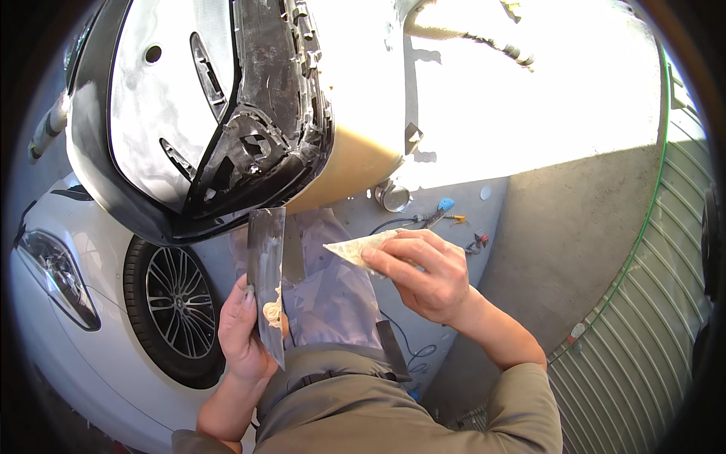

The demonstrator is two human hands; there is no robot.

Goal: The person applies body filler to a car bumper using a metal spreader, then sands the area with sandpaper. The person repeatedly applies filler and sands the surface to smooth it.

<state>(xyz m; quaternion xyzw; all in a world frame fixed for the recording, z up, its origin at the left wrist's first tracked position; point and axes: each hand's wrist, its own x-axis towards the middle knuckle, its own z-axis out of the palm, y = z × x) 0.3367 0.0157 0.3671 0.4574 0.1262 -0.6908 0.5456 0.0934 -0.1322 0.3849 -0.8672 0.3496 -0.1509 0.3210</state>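
Observation:
My left hand [246, 337] is closed around a long, dark, flat mixing board [266, 240], held upright at waist level. A lump of beige putty [273, 313] sticks to the board's lower part, with thin smears along its edge. To the right of it, my right hand [429, 274] pinches a pale, pointed putty spreader [354, 249], its tip directed toward the board but apart from it. Just beyond the board stands a car bumper [159, 121] with white, black and tan sanded patches. The board's top end overlaps the bumper's near edge in view.
A white car [91, 303] with a black-tyred wheel [178, 310] stands close on the left. On the floor at right lie a round tin [393, 197], a blue-ended air tool [445, 205] and a hose [408, 344]. A ribbed shutter [635, 333] curves along the far right.

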